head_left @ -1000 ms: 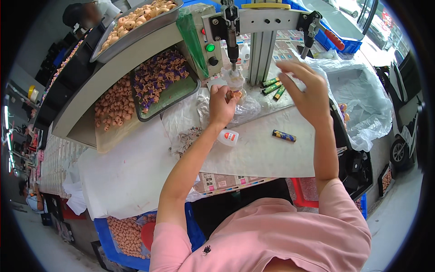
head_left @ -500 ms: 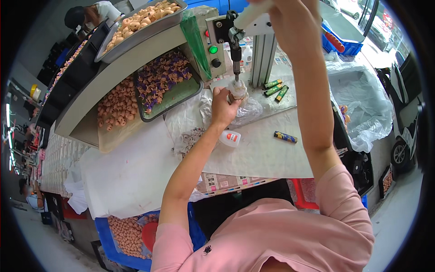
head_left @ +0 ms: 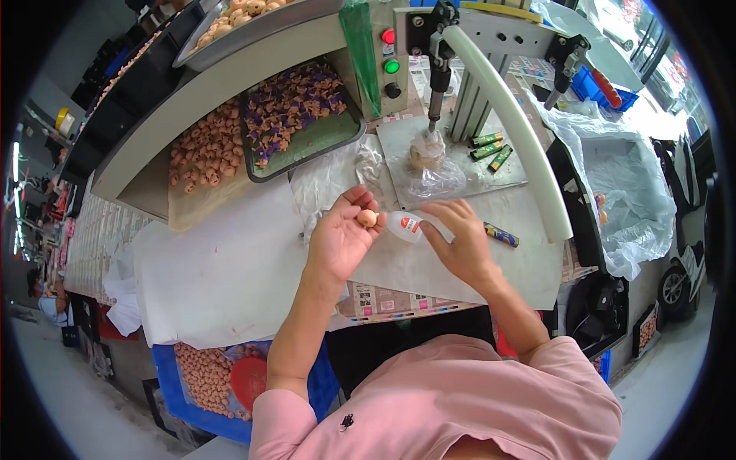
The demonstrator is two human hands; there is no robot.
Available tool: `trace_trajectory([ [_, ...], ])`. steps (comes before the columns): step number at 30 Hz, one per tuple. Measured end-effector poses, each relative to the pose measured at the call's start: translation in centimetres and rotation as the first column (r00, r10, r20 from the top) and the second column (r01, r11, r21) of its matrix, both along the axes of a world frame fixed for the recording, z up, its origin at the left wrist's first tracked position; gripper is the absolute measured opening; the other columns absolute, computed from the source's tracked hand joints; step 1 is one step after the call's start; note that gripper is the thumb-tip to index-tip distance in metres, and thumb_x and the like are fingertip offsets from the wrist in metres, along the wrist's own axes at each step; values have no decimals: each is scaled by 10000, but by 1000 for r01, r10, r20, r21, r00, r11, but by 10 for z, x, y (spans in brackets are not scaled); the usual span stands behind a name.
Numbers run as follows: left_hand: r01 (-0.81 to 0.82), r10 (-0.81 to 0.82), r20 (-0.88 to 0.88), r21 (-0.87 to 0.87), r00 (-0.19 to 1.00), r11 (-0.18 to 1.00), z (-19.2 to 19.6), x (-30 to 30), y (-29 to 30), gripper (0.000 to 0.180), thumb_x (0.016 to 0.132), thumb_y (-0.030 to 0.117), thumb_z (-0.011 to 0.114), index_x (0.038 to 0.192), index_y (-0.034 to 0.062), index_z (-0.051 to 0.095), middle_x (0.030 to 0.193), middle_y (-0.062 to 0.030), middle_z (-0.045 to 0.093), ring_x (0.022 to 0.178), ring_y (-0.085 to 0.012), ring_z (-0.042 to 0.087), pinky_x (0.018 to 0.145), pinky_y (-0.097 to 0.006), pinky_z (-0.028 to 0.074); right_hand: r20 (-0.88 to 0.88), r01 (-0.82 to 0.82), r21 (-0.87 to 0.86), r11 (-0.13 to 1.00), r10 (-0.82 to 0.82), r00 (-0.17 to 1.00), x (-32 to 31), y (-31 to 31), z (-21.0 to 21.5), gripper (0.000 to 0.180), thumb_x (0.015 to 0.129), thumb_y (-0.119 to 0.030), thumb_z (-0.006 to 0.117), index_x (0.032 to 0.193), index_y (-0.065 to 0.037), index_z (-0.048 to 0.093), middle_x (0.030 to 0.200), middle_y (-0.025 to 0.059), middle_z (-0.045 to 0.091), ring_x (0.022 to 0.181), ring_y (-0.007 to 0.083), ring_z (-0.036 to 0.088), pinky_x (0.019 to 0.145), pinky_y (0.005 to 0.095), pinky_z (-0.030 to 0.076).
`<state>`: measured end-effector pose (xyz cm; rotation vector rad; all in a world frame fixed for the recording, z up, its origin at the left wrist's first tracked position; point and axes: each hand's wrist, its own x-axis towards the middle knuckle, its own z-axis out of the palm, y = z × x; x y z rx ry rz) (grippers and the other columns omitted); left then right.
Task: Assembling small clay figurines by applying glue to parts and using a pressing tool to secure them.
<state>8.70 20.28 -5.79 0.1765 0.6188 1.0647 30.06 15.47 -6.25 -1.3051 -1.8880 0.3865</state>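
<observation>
Head view suggests work midway: one small round piece (head_left: pixel 368 218) is in hand, clear of the press (head_left: pixel 435 103), while the heap (head_left: pixel 205 153) seems left to do; whether this one is finished, I cannot tell. Tan and smooth, it sits within the left hand's (head_left: pixel 339 244) curled fingers above the counter (head_left: pixel 222 280); the right hand's (head_left: pixel 465 249) fingers spread loosely near the bottle (head_left: pixel 404 227).

Daylight blows out the upper right; the left background is dim around glaring tube lights (head_left: pixel 16 165). The hands (head_left: pixel 341 241) look fairly crisp; straight edges bend toward the black rim.
</observation>
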Motion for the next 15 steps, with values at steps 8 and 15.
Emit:
trace_trajectory([
  [8, 31, -18, -51, 270, 999, 962, -18, -20, -47, 257, 944, 70, 548, 1196, 20, 537, 1188, -132, 596, 1028, -199, 634, 881, -251, 553, 47, 99, -124, 987, -94, 994, -38, 3, -40, 365, 760, -153, 722, 1085, -21, 625, 1037, 150, 595, 935, 320, 578, 817, 392, 475],
  [15, 44, 4, -178, 268, 984, 962, -45, -29, -73, 372, 922, 100, 597, 1283, 65, 516, 1183, -80, 598, 963, -145, 647, 856, -257, 549, -223, 25, -342, 939, -107, 969, -21, -10, -38, 363, 775, -108, 707, 1111, -1, 623, 972, 82, 552, 869, 171, 565, 709, 278, 467],
])
